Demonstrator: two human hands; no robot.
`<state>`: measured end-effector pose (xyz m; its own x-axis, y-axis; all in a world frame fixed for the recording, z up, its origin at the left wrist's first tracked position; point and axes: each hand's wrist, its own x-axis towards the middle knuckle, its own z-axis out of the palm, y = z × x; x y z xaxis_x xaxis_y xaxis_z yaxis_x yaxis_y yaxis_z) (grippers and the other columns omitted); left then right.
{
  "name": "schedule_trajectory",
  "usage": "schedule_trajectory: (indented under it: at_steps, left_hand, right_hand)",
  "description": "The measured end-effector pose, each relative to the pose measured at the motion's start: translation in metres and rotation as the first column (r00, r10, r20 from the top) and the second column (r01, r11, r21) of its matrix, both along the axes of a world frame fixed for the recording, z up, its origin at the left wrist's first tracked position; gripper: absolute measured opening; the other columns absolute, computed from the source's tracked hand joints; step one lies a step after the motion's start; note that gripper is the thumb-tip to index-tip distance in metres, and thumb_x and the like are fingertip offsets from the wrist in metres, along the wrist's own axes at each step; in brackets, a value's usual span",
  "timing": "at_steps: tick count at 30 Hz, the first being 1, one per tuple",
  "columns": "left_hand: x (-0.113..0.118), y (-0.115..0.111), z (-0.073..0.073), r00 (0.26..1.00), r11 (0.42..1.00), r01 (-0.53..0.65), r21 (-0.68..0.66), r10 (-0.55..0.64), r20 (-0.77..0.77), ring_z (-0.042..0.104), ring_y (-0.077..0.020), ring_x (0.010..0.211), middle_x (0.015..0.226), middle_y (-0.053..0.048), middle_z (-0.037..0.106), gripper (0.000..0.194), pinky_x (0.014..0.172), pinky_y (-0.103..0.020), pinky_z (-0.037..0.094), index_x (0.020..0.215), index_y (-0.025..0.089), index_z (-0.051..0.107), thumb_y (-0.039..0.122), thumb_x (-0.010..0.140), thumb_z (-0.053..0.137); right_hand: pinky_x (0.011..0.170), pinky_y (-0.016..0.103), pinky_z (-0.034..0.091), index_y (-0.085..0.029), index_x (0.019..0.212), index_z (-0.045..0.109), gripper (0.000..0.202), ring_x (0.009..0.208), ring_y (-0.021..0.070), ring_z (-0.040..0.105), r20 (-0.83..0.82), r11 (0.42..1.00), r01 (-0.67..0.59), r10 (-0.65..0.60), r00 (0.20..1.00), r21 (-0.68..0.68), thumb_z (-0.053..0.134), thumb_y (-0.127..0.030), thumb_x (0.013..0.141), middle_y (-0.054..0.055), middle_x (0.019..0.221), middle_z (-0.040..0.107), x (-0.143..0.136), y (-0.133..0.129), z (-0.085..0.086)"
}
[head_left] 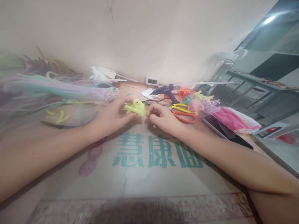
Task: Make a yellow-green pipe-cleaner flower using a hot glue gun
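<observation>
A pale yellow pipe cleaner shape (135, 108), bent into a curl with straight ends, sits between the thumb and fingers of my left hand (113, 115). My right hand (163, 119) is just to the right of it, a small gap away, with its fingers curled in and thumb pressed to them. Whether anything is pinched there is too small and blurred to tell. Close behind the right hand lie a tool with yellow handles (181, 107) and one with orange loop handles (187, 118); my hand partly hides both.
Bundles of pastel pipe cleaners (77, 90) lie at the left, near short yellow pieces (62, 116). Toward the wall are a dark blue glue gun (167, 91) and a small digital display (152, 81). Colourful fuzzy figures (196, 104) and a phone (224, 130) lie on the right.
</observation>
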<state>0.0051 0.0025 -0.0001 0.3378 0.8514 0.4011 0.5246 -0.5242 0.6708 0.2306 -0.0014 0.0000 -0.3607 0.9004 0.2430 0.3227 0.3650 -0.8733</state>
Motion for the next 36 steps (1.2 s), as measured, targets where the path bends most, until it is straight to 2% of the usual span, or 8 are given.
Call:
schedule_trajectory:
  at_steps: [6, 13, 17, 19, 24, 28, 36]
  left_hand:
    - [-0.0016, 0.001, -0.0025, 1.0, 0.999, -0.009, 0.045, 0.009, -0.001, 0.065, -0.0299, 0.119, 0.134, -0.009, 0.066, 0.043, 0.104, -0.046, 0.054, 0.128, 0.026, 0.059, 0.042, 0.089, 0.065]
    - [0.0007, -0.0017, 0.001, 1.0, 0.999, -0.016, 0.03, 0.016, -0.006, 0.064, -0.032, 0.12, 0.135, -0.011, 0.065, 0.043, 0.105, -0.051, 0.053, 0.126, 0.024, 0.059, 0.044, 0.088, 0.064]
    - [0.0004, -0.0015, 0.0011, 1.0, 0.999, -0.016, 0.029, 0.016, -0.004, 0.064, -0.0321, 0.121, 0.133, -0.01, 0.066, 0.041, 0.105, -0.051, 0.053, 0.125, 0.026, 0.059, 0.044, 0.088, 0.065]
    - [0.0001, -0.0011, 0.0006, 1.0, 0.999, -0.009, 0.031, 0.009, -0.001, 0.064, -0.032, 0.121, 0.133, -0.011, 0.066, 0.043, 0.105, -0.051, 0.053, 0.126, 0.025, 0.059, 0.044, 0.088, 0.064]
    - [0.0, -0.0008, -0.0013, 1.0, 0.999, 0.0, 0.047, 0.0, -0.013, 0.063, -0.0324, 0.123, 0.134, -0.012, 0.065, 0.043, 0.105, -0.05, 0.053, 0.127, 0.023, 0.059, 0.042, 0.088, 0.063]
    - [-0.0004, -0.0017, -0.0022, 0.999, 0.999, 0.011, 0.043, -0.01, -0.033, 0.063, -0.0326, 0.125, 0.136, -0.013, 0.064, 0.045, 0.103, -0.048, 0.054, 0.128, 0.023, 0.058, 0.042, 0.088, 0.064]
    - [-0.001, -0.0032, 0.0011, 0.996, 0.996, 0.082, 0.046, -0.08, -0.043, 0.062, -0.0312, 0.124, 0.135, -0.012, 0.065, 0.045, 0.106, -0.047, 0.05, 0.125, 0.023, 0.059, 0.051, 0.089, 0.064]
  right_hand:
    - [0.055, 0.024, 0.038, -0.02, 0.088, 0.056, 0.009, 0.055, 0.0098, 0.047, -0.042, 1.0, 0.015, -0.015, 0.999, 0.005, 0.059, -0.028, 0.086, -0.007, 0.066, 0.053, -0.0026, 0.0014, 0.0007]
    - [0.056, 0.025, 0.038, -0.02, 0.08, 0.055, 0.018, 0.056, 0.0099, 0.047, 0.027, 0.999, 0.027, -0.028, 0.999, 0.033, 0.059, -0.033, 0.091, -0.006, 0.064, 0.054, -0.0032, -0.0006, 0.0028]
    - [0.054, 0.024, 0.039, -0.019, 0.093, 0.061, 0.01, 0.055, 0.0102, 0.049, 0.001, 0.999, 0.019, -0.019, 1.0, -0.026, 0.054, -0.026, 0.091, -0.006, 0.064, 0.054, -0.0024, -0.0008, 0.0024]
    - [0.053, 0.023, 0.038, -0.018, 0.098, 0.063, 0.014, 0.053, 0.0098, 0.048, -0.022, 0.998, -0.002, 0.001, 1.0, -0.055, 0.053, -0.024, 0.091, -0.006, 0.063, 0.053, -0.0019, -0.0007, 0.0027]
    - [0.051, 0.024, 0.035, -0.017, 0.09, 0.064, 0.024, 0.053, 0.0092, 0.047, -0.005, 0.995, -0.08, 0.08, 0.997, -0.057, 0.058, -0.041, 0.093, -0.005, 0.064, 0.054, -0.0019, -0.0016, 0.0048]
    - [0.055, 0.024, 0.038, -0.016, 0.092, 0.066, 0.023, 0.059, 0.0099, 0.049, 0.024, 0.991, -0.119, 0.121, 0.992, -0.057, 0.066, -0.039, 0.087, -0.004, 0.07, 0.058, -0.0032, -0.0018, 0.0046]
    - [0.057, 0.025, 0.037, -0.018, 0.077, 0.058, 0.025, 0.06, 0.0102, 0.047, 0.06, 0.998, -0.061, 0.063, 0.996, -0.03, 0.066, -0.04, 0.086, -0.004, 0.068, 0.054, -0.0039, -0.0031, 0.0061]
